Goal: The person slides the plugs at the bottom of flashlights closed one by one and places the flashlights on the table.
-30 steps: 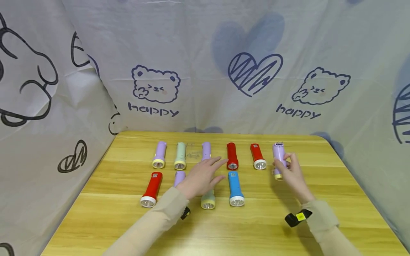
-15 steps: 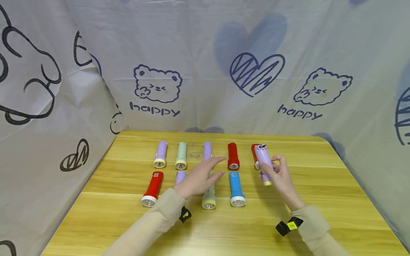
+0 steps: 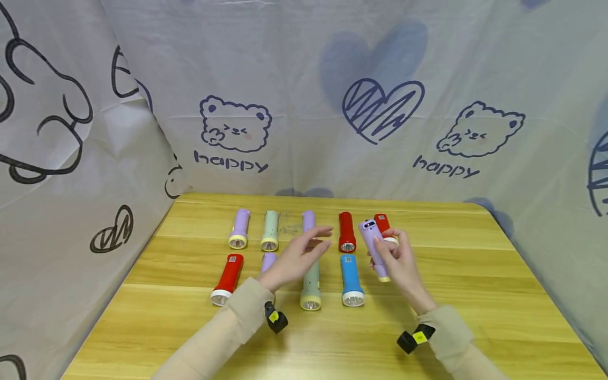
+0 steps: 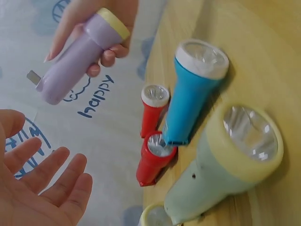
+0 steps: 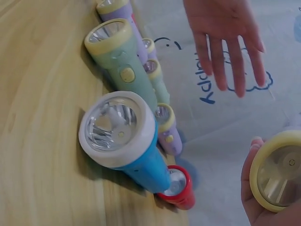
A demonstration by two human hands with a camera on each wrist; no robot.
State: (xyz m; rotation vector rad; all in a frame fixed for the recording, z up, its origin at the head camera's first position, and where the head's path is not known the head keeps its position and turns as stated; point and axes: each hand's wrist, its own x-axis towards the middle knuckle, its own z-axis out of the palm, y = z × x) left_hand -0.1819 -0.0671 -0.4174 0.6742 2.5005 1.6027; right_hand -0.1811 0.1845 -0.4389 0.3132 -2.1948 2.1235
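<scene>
My right hand (image 3: 401, 269) holds a purple flashlight (image 3: 372, 244) with a yellow rim above the table, its tail end tilted up and leftward. In the left wrist view, a small metal prong (image 4: 33, 76) sticks out of that tail end. The right wrist view shows its lens (image 5: 282, 174) beside the fingers. My left hand (image 3: 295, 257) hovers with fingers extended and nothing in them, palm toward the held flashlight. Below it lies a pale green flashlight (image 3: 311, 287), partly covered by the hand in the head view. A blue flashlight (image 3: 351, 279) lies between the two hands.
Flashlights lie in two rows on the wooden table (image 3: 475, 316). At the back are purple (image 3: 240, 224), green (image 3: 271, 227) and red ones (image 3: 346, 229); another red one (image 3: 381, 221) is partly behind the right hand. A red flashlight (image 3: 230, 274) lies front left. Printed cloth (image 3: 304, 105) hangs behind.
My right hand has moved left from the table's right side with the purple flashlight, tilting its tail leftward. My left hand has shifted slightly, staying over the green flashlight.
</scene>
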